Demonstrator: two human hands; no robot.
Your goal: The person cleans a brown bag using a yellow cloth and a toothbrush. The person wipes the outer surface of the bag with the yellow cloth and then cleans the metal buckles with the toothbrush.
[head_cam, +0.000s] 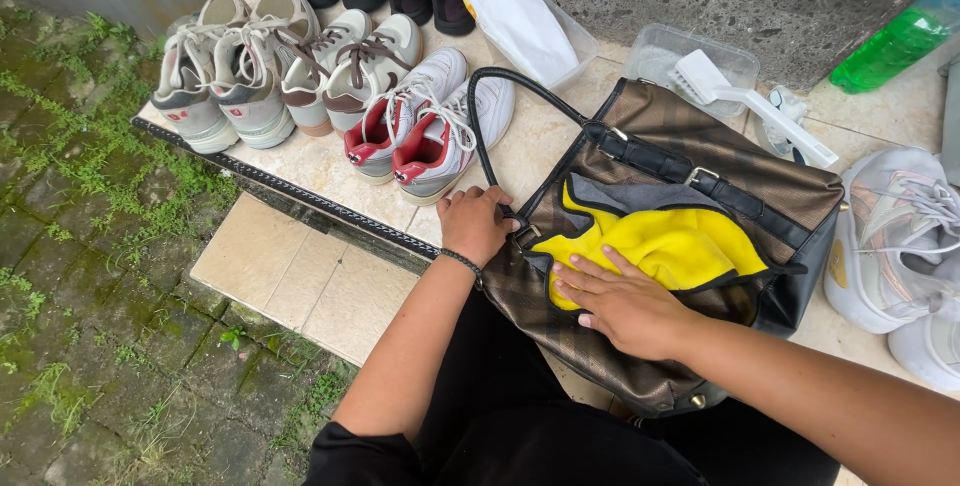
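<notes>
The left hand (475,224) has its grip pressed together on the near corner of the brown handbag (700,146), at the place where the black handle (480,121) joins the bag. The right hand (625,306) lies flat, with the fingers spread, and it presses a yellow cloth (665,244) onto the side of the bag; it does not pinch the cloth. The bag lies on its side on the tiled ledge (300,171), and its lower part reaches over the lap of the person. Just beyond the left grip, almost touching it, stands a pair of white sneakers with red lining (425,131), and more pairs stand in a row further to the left. The edge of the ledge runs directly to the left of this grip, and below it there is a lower tiled step (290,271) with open room. Beyond the bag are a clear plastic tub (650,51) and a white brush (750,101). To the right of the right grip, close to the bag, lies a white shoe (890,246), so there is little room there.
</notes>
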